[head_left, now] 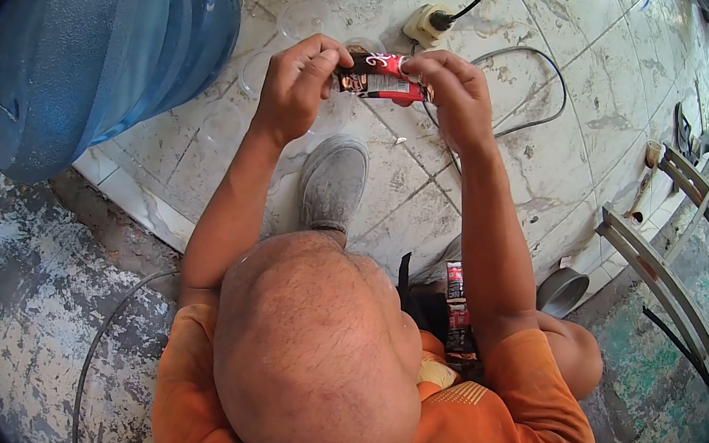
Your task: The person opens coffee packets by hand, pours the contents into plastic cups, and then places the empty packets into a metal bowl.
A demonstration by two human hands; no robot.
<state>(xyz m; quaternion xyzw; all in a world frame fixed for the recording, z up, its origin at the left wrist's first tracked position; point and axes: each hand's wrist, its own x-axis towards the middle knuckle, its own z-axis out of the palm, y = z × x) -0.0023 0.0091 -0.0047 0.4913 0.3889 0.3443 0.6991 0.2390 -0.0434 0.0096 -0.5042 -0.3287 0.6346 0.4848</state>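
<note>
A red and black sachet with white lettering and a barcode panel is held out above the tiled floor. My left hand pinches its left end between thumb and fingers. The fingers of my right hand are closed on its right end. Beneath and around my left hand, several clear plastic cups stand on the tiles. Another strip of red and black sachets lies by my lap, below the right forearm.
A large blue water jug lies at the upper left. A black plug sits in a cream socket, and its cable loops over the tiles. A curved metal frame lies at the right. My grey shoe is close below the cups.
</note>
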